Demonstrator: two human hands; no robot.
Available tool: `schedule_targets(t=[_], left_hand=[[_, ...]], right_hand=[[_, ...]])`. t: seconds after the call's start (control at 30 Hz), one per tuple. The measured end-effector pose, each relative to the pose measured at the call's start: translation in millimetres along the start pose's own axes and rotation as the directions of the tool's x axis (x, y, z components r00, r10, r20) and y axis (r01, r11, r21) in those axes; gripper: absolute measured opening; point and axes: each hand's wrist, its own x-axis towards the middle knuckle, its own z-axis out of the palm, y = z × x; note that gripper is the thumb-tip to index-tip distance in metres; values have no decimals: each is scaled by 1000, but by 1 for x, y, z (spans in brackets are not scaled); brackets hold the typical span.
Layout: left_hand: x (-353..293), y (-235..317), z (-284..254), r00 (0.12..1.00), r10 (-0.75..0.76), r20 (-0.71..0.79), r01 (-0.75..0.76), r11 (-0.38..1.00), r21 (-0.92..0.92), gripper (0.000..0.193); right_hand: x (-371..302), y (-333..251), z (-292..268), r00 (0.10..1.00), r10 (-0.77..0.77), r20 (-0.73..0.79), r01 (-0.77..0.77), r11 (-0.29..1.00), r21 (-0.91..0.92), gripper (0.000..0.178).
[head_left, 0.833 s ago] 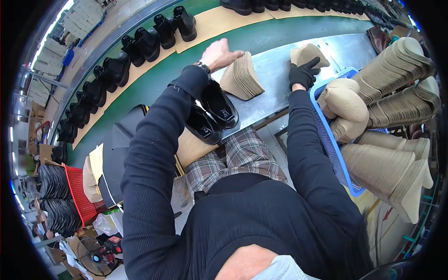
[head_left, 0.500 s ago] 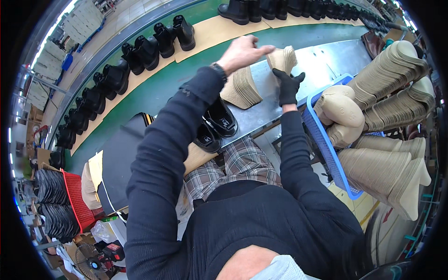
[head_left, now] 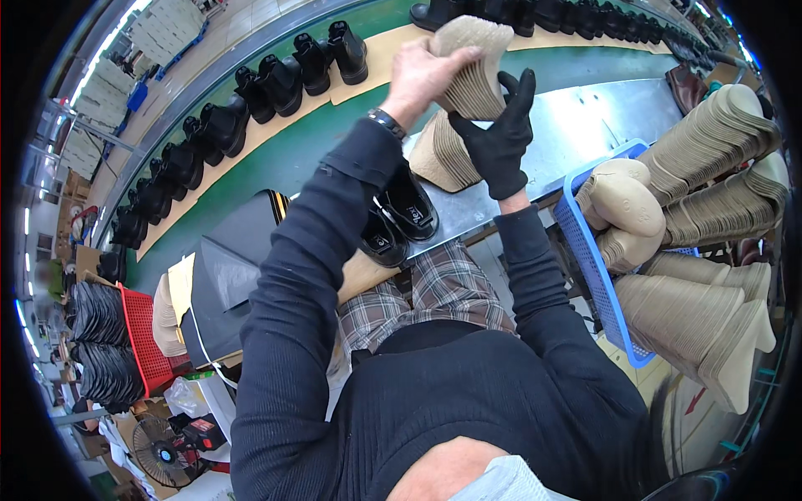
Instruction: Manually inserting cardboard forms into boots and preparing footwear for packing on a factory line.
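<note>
My bare left hand grips a stack of beige insoles by its left side, with the thumb across the upper end, and holds it above the bench. Close against the stack's lower right side is my right hand, in a black glove, its thumb and fingers spread apart. Whether the glove touches the stack I cannot tell. Another insole stack lies on the metal bench top, partly covered by the glove. A pair of black shoes stands at the bench's near edge, below my left forearm.
To the right, a blue plastic basket carries several tall insole stacks. Black shoes line the far green conveyor. At the left are a red basket, black sheet material and a fan.
My left hand has taken hold of the insole stack and raised it up and leftward from the right hand. The gloved fingers have spread and moved up beside it.
</note>
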Motion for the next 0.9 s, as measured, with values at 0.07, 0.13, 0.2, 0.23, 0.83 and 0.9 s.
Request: schedule_targets(t=[0.07, 0.13, 0.2, 0.23, 0.83, 0.9], left_hand=[[-4, 13, -18, 999, -34, -21, 33, 998, -44, 53], [-3, 5, -38, 992, 37, -117, -33, 999, 33, 54], [-2, -4, -56, 986, -5, -169, 21, 995, 95, 51], [-4, -4, -61, 981, -44, -187, 63, 993, 96, 50], [-10, -73, 61, 691, -514, 508, 566, 822, 62, 38], [-10, -69, 65, 686, -509, 519, 573, 818, 46, 36]], right_hand=[[-5, -1, 2, 999, 41, 24, -43, 998, 55, 116], [-18, -5, -1, 985, -60, 162, 81, 989, -127, 120], [-45, 6, 3, 917, 94, 387, -14, 979, -205, 117], [-64, 19, 10, 877, 195, 439, -61, 952, -299, 115], [-51, 97, -64, 617, 661, 427, -325, 708, -627, 102], [-52, 91, -64, 605, 677, 420, -330, 692, -642, 101]])
